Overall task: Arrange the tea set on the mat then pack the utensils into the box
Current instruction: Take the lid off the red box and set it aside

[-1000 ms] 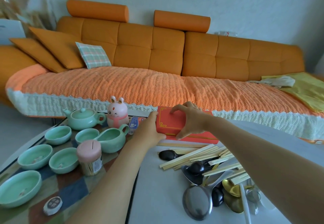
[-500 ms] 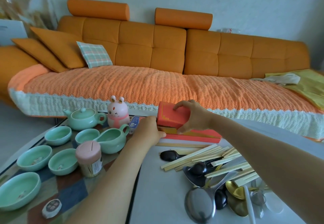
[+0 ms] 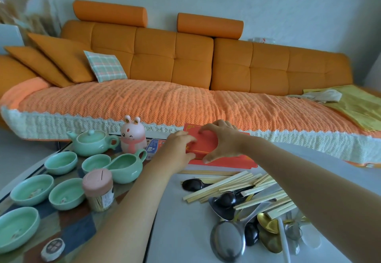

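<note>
At the table's far edge lies the red box (image 3: 226,161) with its gold-trimmed lid (image 3: 206,145) raised over it. My left hand (image 3: 179,147) grips the lid's left end. My right hand (image 3: 221,139) spans the lid, fingers on the far edge and thumb on the near edge. A pile of wooden chopsticks (image 3: 237,186) and metal and black spoons (image 3: 226,240) lies on the white table in front of the box. The green teapot (image 3: 92,143), pitcher (image 3: 127,166) and several green cups (image 3: 61,161) stand on the patchwork mat (image 3: 70,236) at the left.
A pink rabbit figure (image 3: 133,137) stands behind the pitcher, and a pink-lidded toothpick jar (image 3: 99,190) stands among the cups. A small round tin (image 3: 52,249) lies at the mat's near edge. The orange sofa (image 3: 165,102) runs right behind the table.
The red lid lay flat under both hands, then its left end rose. Now both hands hold it raised, its top tilted towards me. The camera has dipped slightly.
</note>
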`<state>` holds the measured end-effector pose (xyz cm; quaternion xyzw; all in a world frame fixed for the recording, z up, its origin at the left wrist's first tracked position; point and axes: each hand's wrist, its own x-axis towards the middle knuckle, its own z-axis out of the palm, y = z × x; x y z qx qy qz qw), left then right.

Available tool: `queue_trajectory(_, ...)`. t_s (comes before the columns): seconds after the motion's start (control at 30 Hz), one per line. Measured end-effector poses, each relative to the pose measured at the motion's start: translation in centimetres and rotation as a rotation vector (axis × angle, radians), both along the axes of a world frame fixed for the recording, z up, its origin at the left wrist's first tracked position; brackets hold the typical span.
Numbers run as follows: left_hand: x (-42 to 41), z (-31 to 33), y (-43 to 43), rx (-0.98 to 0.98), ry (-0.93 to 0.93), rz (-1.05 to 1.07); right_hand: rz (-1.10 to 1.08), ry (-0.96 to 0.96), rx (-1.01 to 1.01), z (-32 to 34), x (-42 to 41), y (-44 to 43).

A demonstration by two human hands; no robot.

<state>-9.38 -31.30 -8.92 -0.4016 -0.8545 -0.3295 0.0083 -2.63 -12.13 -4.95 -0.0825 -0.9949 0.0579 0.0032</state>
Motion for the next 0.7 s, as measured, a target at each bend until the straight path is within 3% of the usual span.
queue_trajectory(0.13, 0.0, 0.5, -0.4, -0.024, -0.015, -0.009, -0.001, -0.051, 0.009, -0.3, 0.7, 0.0)
queue_trajectory(0.23, 0.7, 1.9, -0.3, -0.03, 0.027, -0.003, -0.039, 0.041, 0.012, 0.6, 2.1, -0.1)
queue_trajectory(0.43, 5.2, 5.1, 2.7, 0.052, 0.17, 0.011, -0.266, 0.104, 0.02, 3.0, 8.6, 3.6)
queue_trajectory(0.7, 16.4, 2.7, 11.0, -0.143, 0.108, -0.303, -0.654, 0.138, -0.054, 1.4, 24.0, 12.2)
